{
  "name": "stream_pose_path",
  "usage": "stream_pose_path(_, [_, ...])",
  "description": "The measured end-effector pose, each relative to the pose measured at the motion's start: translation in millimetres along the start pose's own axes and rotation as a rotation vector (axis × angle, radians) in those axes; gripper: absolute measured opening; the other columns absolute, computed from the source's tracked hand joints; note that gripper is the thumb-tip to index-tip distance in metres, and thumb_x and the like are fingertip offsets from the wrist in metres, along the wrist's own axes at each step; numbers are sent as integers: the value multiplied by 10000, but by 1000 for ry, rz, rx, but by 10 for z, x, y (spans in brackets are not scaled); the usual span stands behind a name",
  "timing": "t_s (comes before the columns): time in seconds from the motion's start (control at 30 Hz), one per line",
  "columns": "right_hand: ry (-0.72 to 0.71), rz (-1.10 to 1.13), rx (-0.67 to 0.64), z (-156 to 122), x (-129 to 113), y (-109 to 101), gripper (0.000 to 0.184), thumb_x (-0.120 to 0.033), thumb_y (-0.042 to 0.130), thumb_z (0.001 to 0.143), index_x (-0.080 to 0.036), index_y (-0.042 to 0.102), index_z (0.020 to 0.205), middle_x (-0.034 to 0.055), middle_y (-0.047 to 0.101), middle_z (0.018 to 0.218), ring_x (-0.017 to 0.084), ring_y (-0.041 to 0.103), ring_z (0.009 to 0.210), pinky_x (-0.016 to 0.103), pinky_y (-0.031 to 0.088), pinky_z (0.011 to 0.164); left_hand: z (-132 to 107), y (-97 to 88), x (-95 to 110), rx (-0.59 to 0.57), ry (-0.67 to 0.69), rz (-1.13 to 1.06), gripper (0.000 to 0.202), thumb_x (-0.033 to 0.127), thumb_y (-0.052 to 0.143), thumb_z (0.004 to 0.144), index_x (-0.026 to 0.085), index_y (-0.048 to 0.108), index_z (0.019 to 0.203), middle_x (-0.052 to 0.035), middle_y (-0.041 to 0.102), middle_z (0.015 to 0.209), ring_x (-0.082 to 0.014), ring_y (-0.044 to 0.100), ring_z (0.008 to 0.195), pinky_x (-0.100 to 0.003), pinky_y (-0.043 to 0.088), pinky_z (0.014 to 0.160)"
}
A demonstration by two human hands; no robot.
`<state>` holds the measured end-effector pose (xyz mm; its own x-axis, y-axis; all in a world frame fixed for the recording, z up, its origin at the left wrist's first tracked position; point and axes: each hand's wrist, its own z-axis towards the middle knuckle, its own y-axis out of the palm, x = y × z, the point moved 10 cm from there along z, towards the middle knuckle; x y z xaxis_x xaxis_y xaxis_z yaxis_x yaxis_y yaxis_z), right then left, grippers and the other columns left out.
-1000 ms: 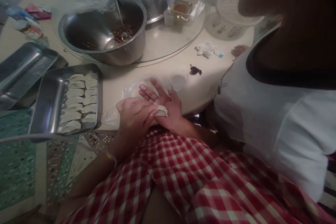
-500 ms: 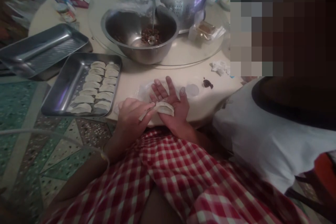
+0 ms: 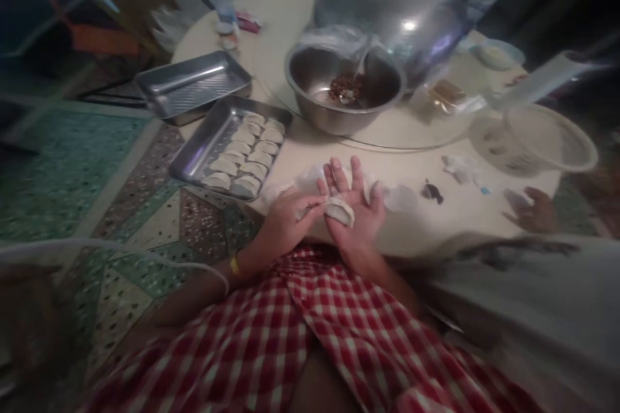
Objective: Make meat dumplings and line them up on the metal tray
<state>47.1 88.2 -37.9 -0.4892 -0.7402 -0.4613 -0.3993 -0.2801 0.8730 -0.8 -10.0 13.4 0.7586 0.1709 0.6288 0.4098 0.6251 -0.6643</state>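
A pale folded dumpling point(image 3: 340, 211) lies over the palm of my right hand point(image 3: 358, 216), which faces up with its fingers stretched and spread. From the left, my left hand point(image 3: 293, 213) closes its thumb and fingertips at the dumpling's near-left end. A thin pale edge shows between those fingers, too blurred to make out. Beyond my left hand, a metal tray point(image 3: 186, 164) bears two rows of finished dumplings point(image 3: 245, 137). A round pale wrapper point(image 3: 402, 198) lies on the table right of my right hand.
A steel bowl point(image 3: 334, 121) with brown filling point(image 3: 345, 87) and a spoon stands on the glass turntable, before a big perforated metal colander point(image 3: 392, 19). A second metal tray point(image 3: 194, 87) sits at left. A plastic basket point(image 3: 581, 155) and another person's hand point(image 3: 537, 210) are at right.
My view has swung to the right and shows a basket and another person's hand at the table. Both my hands keep nearly the same pose around the dumpling.
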Motion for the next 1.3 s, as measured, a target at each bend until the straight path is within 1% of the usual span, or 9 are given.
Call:
stream_pose_path(0.17, [59, -43, 27, 54, 149, 23, 466, -592, 348, 914, -321, 657, 1134, 35, 721, 1155, 203, 615, 1173, 482, 262, 1182, -12, -119, 43, 34, 122, 71, 281, 378, 553, 958, 205, 692, 1131, -51, 728, 958, -187, 602, 895, -341, 477, 837])
stream_pose_path(0.33, [136, -79, -4, 116, 391, 95, 447, -584, 413, 893, -295, 669, 1118, 45, 740, 1115, 211, 632, 1144, 479, 288, 1179, 28, -254, 101, -24, 240, 232, 230, 312, 508, 980, 235, 724, 991, -39, 706, 973, -202, 549, 943, -370, 403, 855])
stream_pose_path(0.5, [189, -85, -14, 171, 584, 192, 434, -580, 428, 891, -300, 669, 1117, 37, 745, 1112, 210, 635, 1132, 489, 306, 1173, 42, -298, 79, -109, 275, 348, 262, 300, 453, 1002, 204, 697, 1004, -28, 705, 912, -202, 540, 900, -370, 375, 794])
stream_pose_path(0.67, [243, -71, -41, 244, 700, 347, 434, -583, 455, 873, -290, 671, 1108, 51, 748, 1087, 219, 629, 1122, 493, 337, 1151, 86, -545, -32, -42, 325, 467, 242, 259, 452, 997, 200, 676, 930, -15, 713, 896, -195, 553, 860, -368, 380, 788])
stream_pose_path(0.8, [192, -74, -36, 326, 597, 309, 411, -563, 496, 857, -285, 691, 1087, 47, 740, 1114, 212, 623, 1133, 464, 314, 1162, 323, -992, -403, 80, 256, 689, 239, 265, 458, 984, 211, 665, 875, -24, 714, 865, -207, 552, 817, -384, 363, 759])
stream_pose_path(0.93, [140, -85, 7, 369, 454, 177, 404, -553, 517, 844, -289, 702, 1086, 38, 735, 1133, 217, 613, 1152, 461, 313, 1157, 757, -1308, -1200, 15, -102, 897, 329, 373, 405, 989, 209, 678, 907, -90, 705, 900, -291, 564, 972, -438, 359, 820])
stream_pose_path(1.0, [131, -75, 13, 376, 414, 150, 401, -548, 528, 840, -287, 705, 1089, 40, 732, 1144, 218, 610, 1158, 455, 324, 1149, 950, -1324, -1579, -51, -239, 936, 345, 379, 394, 981, 193, 680, 929, -134, 701, 996, -327, 541, 1059, -463, 351, 857])
stream_pose_path(1.1, [123, -54, 18, 380, 385, 144, 404, -541, 548, 831, -279, 708, 1093, 50, 728, 1159, 220, 602, 1173, 449, 327, 1145, 1190, -1241, -1959, -84, -309, 963, 363, 315, 358, 967, 147, 678, 936, -182, 698, 1028, -360, 527, 1099, -483, 347, 875])
stream_pose_path(1.3, [133, -27, 32, 377, 389, 148, 405, -534, 556, 816, -282, 714, 1091, 44, 737, 1148, 225, 581, 1213, 463, 281, 1173, 1353, -1084, -2392, -130, -458, 1006, 398, 252, 336, 919, 81, 692, 968, -254, 685, 1044, -407, 538, 1104, -510, 339, 884])
